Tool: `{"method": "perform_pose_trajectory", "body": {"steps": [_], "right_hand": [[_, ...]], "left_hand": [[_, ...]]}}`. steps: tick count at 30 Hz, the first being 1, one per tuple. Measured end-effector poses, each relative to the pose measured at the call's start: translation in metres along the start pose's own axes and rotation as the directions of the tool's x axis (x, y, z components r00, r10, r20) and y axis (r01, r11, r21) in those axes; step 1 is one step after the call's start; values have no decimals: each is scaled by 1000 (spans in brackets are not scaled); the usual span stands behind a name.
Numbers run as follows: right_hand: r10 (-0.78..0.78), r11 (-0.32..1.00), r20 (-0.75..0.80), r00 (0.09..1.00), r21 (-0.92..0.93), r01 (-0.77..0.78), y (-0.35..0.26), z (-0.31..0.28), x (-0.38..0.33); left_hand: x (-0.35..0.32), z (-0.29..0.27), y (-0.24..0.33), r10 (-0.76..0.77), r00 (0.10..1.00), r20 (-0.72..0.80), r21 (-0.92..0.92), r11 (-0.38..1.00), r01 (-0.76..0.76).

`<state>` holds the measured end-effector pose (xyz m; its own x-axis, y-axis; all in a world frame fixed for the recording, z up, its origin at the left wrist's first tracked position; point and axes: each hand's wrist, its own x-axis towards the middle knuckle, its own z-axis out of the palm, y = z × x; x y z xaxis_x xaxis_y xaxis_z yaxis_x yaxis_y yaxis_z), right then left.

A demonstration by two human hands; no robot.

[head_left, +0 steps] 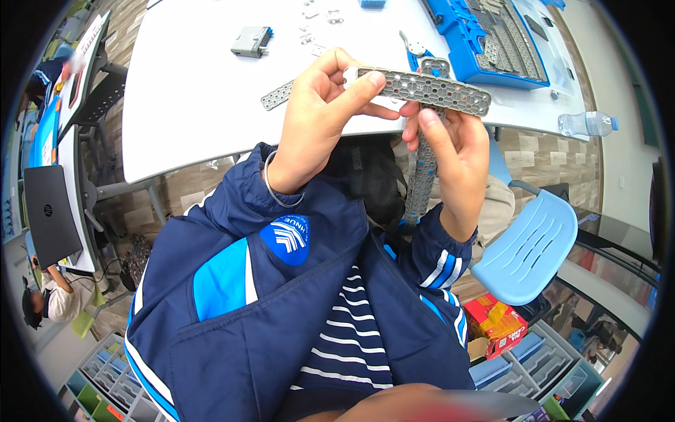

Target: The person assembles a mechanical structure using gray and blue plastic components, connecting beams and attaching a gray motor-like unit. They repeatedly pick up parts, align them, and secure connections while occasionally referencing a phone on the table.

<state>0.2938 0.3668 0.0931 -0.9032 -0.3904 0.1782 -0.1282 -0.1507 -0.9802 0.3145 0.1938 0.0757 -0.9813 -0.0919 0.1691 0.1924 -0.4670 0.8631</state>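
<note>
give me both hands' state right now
Left hand: closed, holding the flat grey perforated plate by its left end.
Right hand: closed, holding the long grey beam.

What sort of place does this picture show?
Probably a classroom or teaching workshop: a blue case of grey perforated beams stands on the white table, a light-blue plastic chair is nearby, and a black laptop sits at the left.

Navy jacket, worn open, with a bright-blue panel bordered by a white strip; beside these, a royal-blue badge bearing white angled lines and lettering. Right sleeve: white and blue bands. Beneath: dark shirt, white-striped. Left wrist: thin, pale bracelet.
</note>
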Motion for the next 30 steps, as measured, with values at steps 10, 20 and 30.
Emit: {"method": "perform_pose_trajectory", "body": {"steps": [10, 20, 30], "right_hand": [[-1, 1000, -54, 999, 20, 3, -1, -1, 4], [55, 998, -143, 988, 46, -49, -4, -3, 10], [47, 999, -242, 969, -14, -52, -8, -7, 16]], "left_hand": [[7, 6, -2, 68, 998, 9, 0, 998, -68], [7, 13, -6, 90, 996, 0, -14, 996, -90], [32, -104, 18, 447, 884, -134, 918, 392, -59]]}}
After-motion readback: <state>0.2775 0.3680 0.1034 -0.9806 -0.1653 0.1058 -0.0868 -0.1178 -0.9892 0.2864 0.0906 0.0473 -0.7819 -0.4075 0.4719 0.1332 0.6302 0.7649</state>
